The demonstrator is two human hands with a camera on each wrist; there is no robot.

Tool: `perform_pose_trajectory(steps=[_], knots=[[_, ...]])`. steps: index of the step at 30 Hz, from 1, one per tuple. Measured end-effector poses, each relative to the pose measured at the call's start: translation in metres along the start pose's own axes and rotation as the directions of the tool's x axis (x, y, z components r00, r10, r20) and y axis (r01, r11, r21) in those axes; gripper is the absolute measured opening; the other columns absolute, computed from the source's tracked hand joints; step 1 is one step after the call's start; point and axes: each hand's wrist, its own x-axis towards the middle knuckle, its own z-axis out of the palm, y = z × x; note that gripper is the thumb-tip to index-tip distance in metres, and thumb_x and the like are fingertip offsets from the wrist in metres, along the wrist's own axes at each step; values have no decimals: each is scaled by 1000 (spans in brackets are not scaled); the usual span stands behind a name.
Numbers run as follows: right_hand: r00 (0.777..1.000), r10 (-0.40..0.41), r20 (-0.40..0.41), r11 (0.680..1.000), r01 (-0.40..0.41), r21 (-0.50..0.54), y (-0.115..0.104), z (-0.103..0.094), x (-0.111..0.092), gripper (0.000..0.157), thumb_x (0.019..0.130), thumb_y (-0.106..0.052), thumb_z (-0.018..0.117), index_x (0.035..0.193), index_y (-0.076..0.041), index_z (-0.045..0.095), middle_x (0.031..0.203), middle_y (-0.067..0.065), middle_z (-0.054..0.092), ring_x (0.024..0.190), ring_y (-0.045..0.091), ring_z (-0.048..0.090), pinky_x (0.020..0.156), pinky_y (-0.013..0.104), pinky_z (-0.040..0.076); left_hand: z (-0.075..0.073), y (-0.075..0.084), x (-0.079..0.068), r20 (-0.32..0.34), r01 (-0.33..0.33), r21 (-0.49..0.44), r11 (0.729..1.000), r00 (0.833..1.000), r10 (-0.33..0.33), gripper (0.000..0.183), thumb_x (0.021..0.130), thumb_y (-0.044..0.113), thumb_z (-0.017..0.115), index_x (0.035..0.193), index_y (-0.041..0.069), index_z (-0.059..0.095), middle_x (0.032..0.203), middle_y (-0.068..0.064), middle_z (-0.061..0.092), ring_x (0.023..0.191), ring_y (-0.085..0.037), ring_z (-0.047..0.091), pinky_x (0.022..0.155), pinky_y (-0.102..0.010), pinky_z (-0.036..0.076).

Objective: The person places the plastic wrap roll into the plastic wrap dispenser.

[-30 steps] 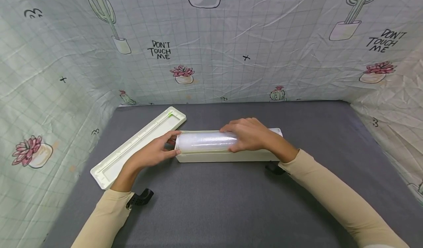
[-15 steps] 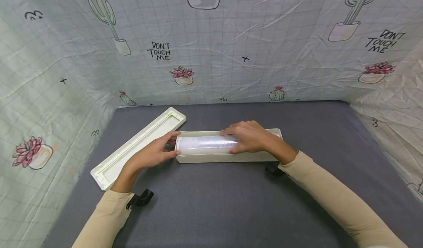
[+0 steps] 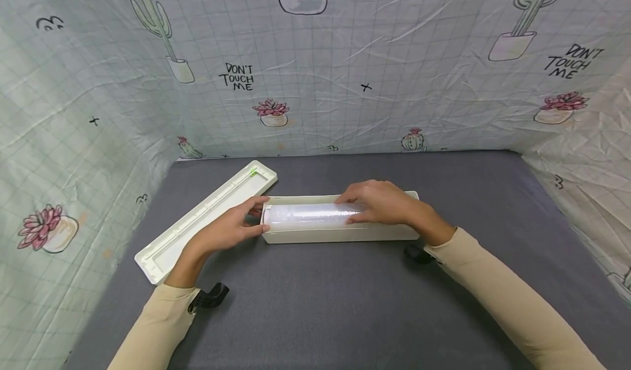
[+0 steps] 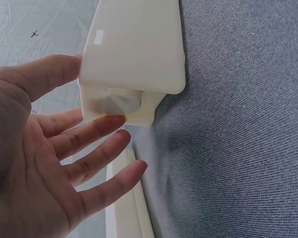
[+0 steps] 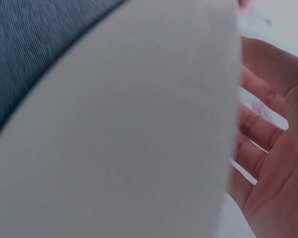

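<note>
A roll of plastic wrap [image 3: 305, 215] lies lengthwise inside a long cream-coloured box [image 3: 340, 235]. My left hand [image 3: 224, 230] holds the box's left end, thumb at the front rim and fingers at the back corner. In the left wrist view, the thumb presses the side of the box [image 4: 134, 49], one finger touches its end, and the other fingers are spread. My right hand [image 3: 382, 203] arches over the roll right of the middle, thumb in front and fingers behind. The palm hides the roll's right part. In the right wrist view, the box wall covers the fingertips.
The box's long lid [image 3: 207, 222] lies slantwise with its inside up, behind the left forearm, with a small green piece [image 3: 253, 171] near its far end. Dark grey cloth [image 3: 315, 304] covers the table. A cactus-print curtain [image 3: 315, 74] hangs at the back and sides.
The roll has sunk lower into the box, showing more of the back rim. My right hand has gone down with it, then shifted slightly right along it. The left hand stays put.
</note>
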Motion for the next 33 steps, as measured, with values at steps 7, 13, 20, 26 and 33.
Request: perform_pose_trajectory(steps=[7,13,20,26,33], knots=[[998,64,-23,984,-59,169,17,-22,-21,33,93,-22,75,125,-13,72,117,1,73,104,17,70,91,48,55,-1,-1,-1,-8,0,15,1000,1000,0,71,98,30,69,155,4,35,140,-19,56,129,-36,54,97,-52,50],[990,138,-4,970,-134,204,28,-34,-41,32,96,-15,71,128,-9,70,117,5,73,101,17,70,92,47,54,-1,-2,-1,-9,-2,20,1000,1000,2,71,98,30,69,155,5,35,140,-18,56,130,-36,55,97,-52,49],[966,251,-58,961,-242,131,39,-41,-60,30,97,-14,69,127,-12,71,108,-2,74,97,17,69,80,41,55,-1,0,-1,-2,-5,27,1000,1000,5,71,98,31,69,155,4,35,139,-18,57,129,-35,55,96,-51,50],[940,325,-107,945,-318,72,45,-45,-74,29,98,-22,69,125,-13,72,111,0,73,97,19,69,79,40,54,-1,-2,1,-1,-1,37,999,1000,1,72,98,32,69,155,5,34,141,-19,56,130,-36,54,97,-52,50],[917,389,-83,921,-388,33,50,-43,-88,35,101,-29,64,131,-12,69,114,6,67,96,20,66,72,38,52,-1,-2,1,-4,7,33,999,1000,-6,73,97,31,71,155,7,35,141,-16,56,130,-34,55,97,-51,50]])
